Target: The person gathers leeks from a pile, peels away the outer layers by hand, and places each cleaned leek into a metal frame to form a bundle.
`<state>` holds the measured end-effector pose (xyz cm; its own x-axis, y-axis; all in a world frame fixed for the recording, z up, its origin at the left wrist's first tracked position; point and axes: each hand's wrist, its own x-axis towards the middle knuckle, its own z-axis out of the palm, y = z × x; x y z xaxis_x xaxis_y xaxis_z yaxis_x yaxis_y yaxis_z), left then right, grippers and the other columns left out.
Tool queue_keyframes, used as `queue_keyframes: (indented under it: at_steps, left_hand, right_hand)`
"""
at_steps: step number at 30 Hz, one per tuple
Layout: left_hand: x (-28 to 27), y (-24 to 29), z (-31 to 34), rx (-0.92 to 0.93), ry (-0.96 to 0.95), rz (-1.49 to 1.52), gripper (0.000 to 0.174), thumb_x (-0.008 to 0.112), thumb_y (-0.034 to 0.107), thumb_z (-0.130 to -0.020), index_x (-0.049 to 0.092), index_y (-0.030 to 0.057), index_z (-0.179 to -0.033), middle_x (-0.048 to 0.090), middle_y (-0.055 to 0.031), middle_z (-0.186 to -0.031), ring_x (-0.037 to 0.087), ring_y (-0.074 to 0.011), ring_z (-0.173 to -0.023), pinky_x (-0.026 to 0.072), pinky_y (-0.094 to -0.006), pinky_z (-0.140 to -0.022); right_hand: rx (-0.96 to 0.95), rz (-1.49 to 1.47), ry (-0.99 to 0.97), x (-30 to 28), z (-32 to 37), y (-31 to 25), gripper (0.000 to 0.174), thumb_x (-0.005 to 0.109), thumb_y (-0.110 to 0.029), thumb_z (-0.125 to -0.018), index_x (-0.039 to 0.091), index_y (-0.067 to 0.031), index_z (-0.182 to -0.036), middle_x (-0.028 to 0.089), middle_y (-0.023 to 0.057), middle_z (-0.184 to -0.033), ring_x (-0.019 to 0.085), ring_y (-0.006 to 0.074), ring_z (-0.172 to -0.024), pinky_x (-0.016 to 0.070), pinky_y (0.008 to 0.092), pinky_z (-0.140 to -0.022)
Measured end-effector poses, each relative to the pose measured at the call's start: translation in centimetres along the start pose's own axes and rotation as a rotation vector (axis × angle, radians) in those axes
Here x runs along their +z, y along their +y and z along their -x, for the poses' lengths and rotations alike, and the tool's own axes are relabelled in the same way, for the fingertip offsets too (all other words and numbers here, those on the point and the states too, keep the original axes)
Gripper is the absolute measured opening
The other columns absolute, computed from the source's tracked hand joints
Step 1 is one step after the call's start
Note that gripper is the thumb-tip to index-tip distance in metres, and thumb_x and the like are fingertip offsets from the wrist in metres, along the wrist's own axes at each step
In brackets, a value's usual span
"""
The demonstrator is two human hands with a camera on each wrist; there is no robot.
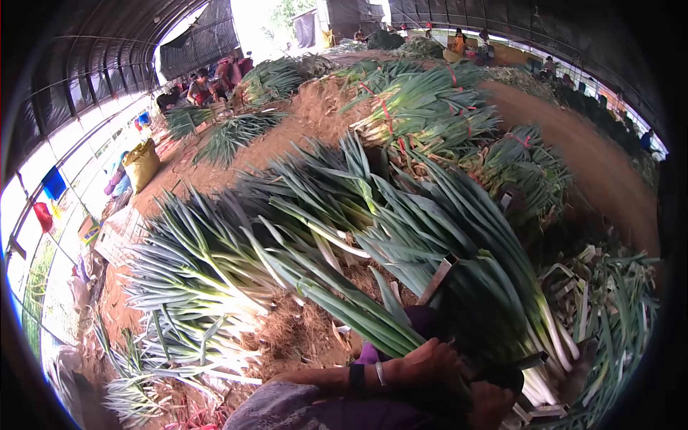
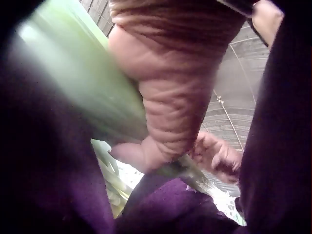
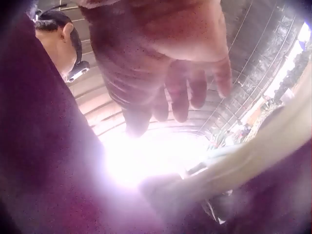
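In the head view my left hand (image 1: 433,362) grips a few long green onions (image 1: 358,312) at the bottom middle, their leaves reaching up and to the left. The left wrist view shows the same hand (image 2: 170,107) curled round the thick green stalks (image 2: 92,73). Close by on the right, my right hand (image 1: 494,401) is partly in shadow. In the right wrist view this hand (image 3: 170,63) has its fingers spread and slightly bent, with nothing between them. A pale onion stalk (image 3: 243,170) passes below it.
A large pile of green onions (image 1: 208,265) with roots lies left on the soil. Another bundle (image 1: 473,244) rests in a metal frame (image 1: 438,279) to the right. Tied bundles (image 1: 430,107) lie farther back. A yellow sack (image 1: 142,165) stands at left, and people (image 1: 202,87) sit in the distance.
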<state>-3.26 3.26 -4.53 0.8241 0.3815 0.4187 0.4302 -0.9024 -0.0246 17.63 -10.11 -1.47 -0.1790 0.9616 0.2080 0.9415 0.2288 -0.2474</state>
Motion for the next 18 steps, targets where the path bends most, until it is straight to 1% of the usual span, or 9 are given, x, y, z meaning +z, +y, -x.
queue_keyframes:
  at_steps: [2,5,8,10,11,12,14,17,18]
  left_hand:
    - [-0.8,-0.4,0.3,0.032,0.016,-0.029,0.027,0.056,0.024,-0.079,0.055,0.0158,-0.105,0.053,-0.003,-0.093,0.052,-0.0192,-0.086,0.0423,-0.0381,-0.076]
    - [-3.7,-1.9,1.9,0.037,0.023,-0.048,0.042,0.057,0.028,-0.078,0.054,0.0179,-0.119,0.054,-0.0071,-0.107,0.053,-0.0239,-0.103,0.0381,-0.0521,-0.095]
    - [-4.4,-4.9,5.5,-0.111,0.024,-0.13,0.056,0.061,0.034,-0.074,0.052,0.0233,-0.129,0.053,-0.0066,-0.116,0.053,-0.0245,-0.107,0.0281,-0.0618,-0.104]
    - [-4.6,-7.0,7.3,-0.181,-0.024,-0.255,0.063,0.066,0.039,-0.072,0.051,0.0239,-0.132,0.052,-0.0083,-0.122,0.053,-0.0256,-0.113,0.0224,-0.0659,-0.105]
    - [-5.2,-7.4,7.6,-0.279,-0.043,-0.251,0.073,0.073,0.044,-0.065,0.051,0.0232,-0.132,0.052,-0.0091,-0.122,0.052,-0.027,-0.117,0.0212,-0.0674,-0.105]
    - [-7.4,-7.2,6.8,-0.384,-0.072,-0.055,0.089,0.079,0.048,-0.056,0.049,0.0221,-0.135,0.05,-0.0109,-0.125,0.05,-0.0291,-0.119,0.0199,-0.0687,-0.105]
    - [-8.1,-6.3,6.3,-0.442,-0.078,-0.094,0.104,0.084,0.049,-0.048,0.044,0.0207,-0.14,0.039,-0.0163,-0.141,0.039,-0.0339,-0.131,0.0114,-0.0687,-0.107]
    - [-7.0,-3.6,4.0,-0.345,-0.102,-0.05,0.089,0.076,0.042,-0.062,0.042,0.0253,-0.142,0.036,-0.0151,-0.144,0.037,-0.0339,-0.133,0.006,-0.0652,-0.109]
    - [-6.8,-2.3,2.6,-0.272,-0.129,-0.025,0.074,0.068,0.038,-0.07,0.046,0.0241,-0.139,0.046,-0.0129,-0.135,0.045,-0.0309,-0.127,0.0126,-0.0635,-0.109]
  right_hand:
    - [-0.008,0.121,0.028,3.4,1.4,1.9,0.046,0.061,-0.018,-0.076,0.056,-0.0093,-0.121,0.061,0.011,-0.113,0.055,0.0266,-0.108,0.0373,0.0465,-0.087]
    - [-0.015,0.14,-0.063,1.3,0.8,0.3,0.044,0.06,-0.025,-0.082,0.054,-0.0081,-0.123,0.063,0.009,-0.107,0.057,0.0274,-0.106,0.0364,0.0492,-0.092]
    - [0.033,0.069,-0.082,3.3,0.8,1.5,0.024,0.068,-0.027,-0.077,0.057,-0.0124,-0.092,0.055,0.0086,-0.088,0.058,0.0266,-0.088,0.0338,0.0541,-0.095]
    - [-0.085,0.148,0.013,2.7,0.5,1.8,0.044,0.077,-0.04,-0.066,0.063,-0.0114,-0.096,0.064,0.0096,-0.087,0.061,0.026,-0.089,0.0385,0.0504,-0.087]
    - [-0.021,0.068,-0.002,1.6,-0.4,0.9,0.045,0.076,-0.038,-0.066,0.063,-0.0115,-0.099,0.063,0.0084,-0.087,0.061,0.0263,-0.088,0.033,0.0526,-0.092]
    - [0.024,0.05,-0.091,-0.2,-1.3,0.0,0.044,0.077,-0.034,-0.068,0.061,-0.0121,-0.103,0.062,0.007,-0.088,0.061,0.0257,-0.089,0.0333,0.0504,-0.093]
    - [0.045,-0.014,-0.143,-0.8,-2.2,0.3,0.046,0.078,-0.035,-0.066,0.06,-0.0125,-0.103,0.061,0.0064,-0.086,0.06,0.0231,-0.088,0.0355,0.046,-0.088]
    - [-0.012,-0.049,-0.111,-0.1,-2.2,1.3,0.048,0.077,-0.036,-0.065,0.06,-0.0135,-0.103,0.061,0.0033,-0.087,0.059,0.0196,-0.086,0.036,0.0412,-0.08]
    - [0.005,-0.07,-0.104,0.4,-2.0,1.0,0.049,0.077,-0.037,-0.065,0.06,-0.0137,-0.104,0.061,0.0024,-0.087,0.059,0.0198,-0.086,0.0361,0.0407,-0.078]
